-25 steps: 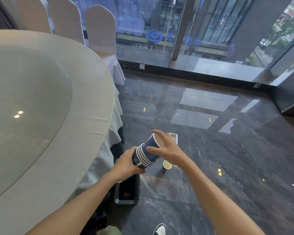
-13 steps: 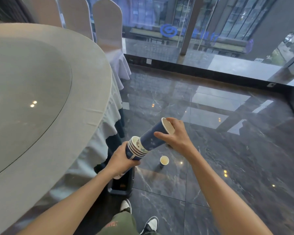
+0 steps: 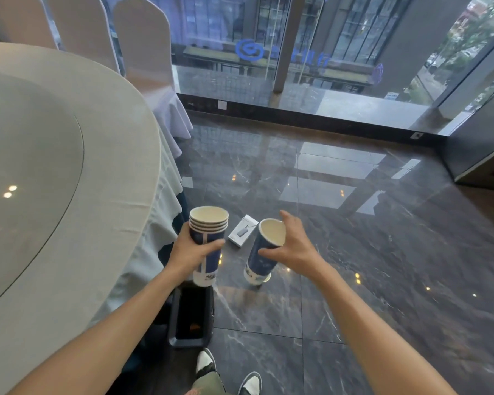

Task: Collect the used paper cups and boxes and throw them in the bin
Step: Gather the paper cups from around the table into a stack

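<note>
While the left hand point(image 3: 193, 252) grips stacked cups point(image 3: 208, 238), the right hand point(image 3: 293, 246) grips a single cup point(image 3: 264, 252); bin point(image 3: 190, 342) below.

We are holding a cup stack point(image 3: 208, 240) in our left hand point(image 3: 193, 252) and one cup point(image 3: 264, 252) in our right hand point(image 3: 293, 246), above the bin point(image 3: 190, 317).

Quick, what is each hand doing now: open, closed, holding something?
Left hand: closed around a stack of nested blue paper cups.
Right hand: closed on a single blue paper cup, gripped near its rim.
</note>
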A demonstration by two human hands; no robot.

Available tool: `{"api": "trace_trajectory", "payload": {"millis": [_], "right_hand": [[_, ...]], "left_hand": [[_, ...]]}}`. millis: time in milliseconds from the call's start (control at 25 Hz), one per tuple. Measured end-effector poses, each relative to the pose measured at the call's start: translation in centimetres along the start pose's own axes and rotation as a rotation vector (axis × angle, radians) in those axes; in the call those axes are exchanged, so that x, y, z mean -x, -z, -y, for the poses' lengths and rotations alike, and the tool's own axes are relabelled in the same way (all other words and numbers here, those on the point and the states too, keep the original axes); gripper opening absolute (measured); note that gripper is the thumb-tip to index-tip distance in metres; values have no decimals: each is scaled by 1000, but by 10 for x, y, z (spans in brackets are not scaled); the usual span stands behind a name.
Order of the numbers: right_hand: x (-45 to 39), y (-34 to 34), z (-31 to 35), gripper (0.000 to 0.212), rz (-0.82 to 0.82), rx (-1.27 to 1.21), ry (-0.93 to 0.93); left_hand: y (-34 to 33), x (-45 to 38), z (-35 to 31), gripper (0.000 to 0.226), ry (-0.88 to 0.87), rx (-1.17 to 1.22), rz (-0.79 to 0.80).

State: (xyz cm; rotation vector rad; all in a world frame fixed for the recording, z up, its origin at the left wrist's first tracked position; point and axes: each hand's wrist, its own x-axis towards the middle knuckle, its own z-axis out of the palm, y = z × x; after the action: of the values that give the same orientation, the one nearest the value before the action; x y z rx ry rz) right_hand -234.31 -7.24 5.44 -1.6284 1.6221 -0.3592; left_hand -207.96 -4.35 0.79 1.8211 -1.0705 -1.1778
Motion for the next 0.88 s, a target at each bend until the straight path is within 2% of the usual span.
{"api": "trace_trajectory", "payload": {"millis": [240,440,680,880], "right_hand": [[-4,-67,7,120,228,208,27],[-11,-98,14,127,299,278,37],[-15,-118,32,133,213,109,37],[-14,-130,42,130,34,-121,44]], "left_hand": [[3,-11,-34,78,-125,235,-22],[22,-23,-25,80,-133,314,-66],[28,-33,-3,73,-110,348,45],[26,-27,18,75,-36,305,218]]}}
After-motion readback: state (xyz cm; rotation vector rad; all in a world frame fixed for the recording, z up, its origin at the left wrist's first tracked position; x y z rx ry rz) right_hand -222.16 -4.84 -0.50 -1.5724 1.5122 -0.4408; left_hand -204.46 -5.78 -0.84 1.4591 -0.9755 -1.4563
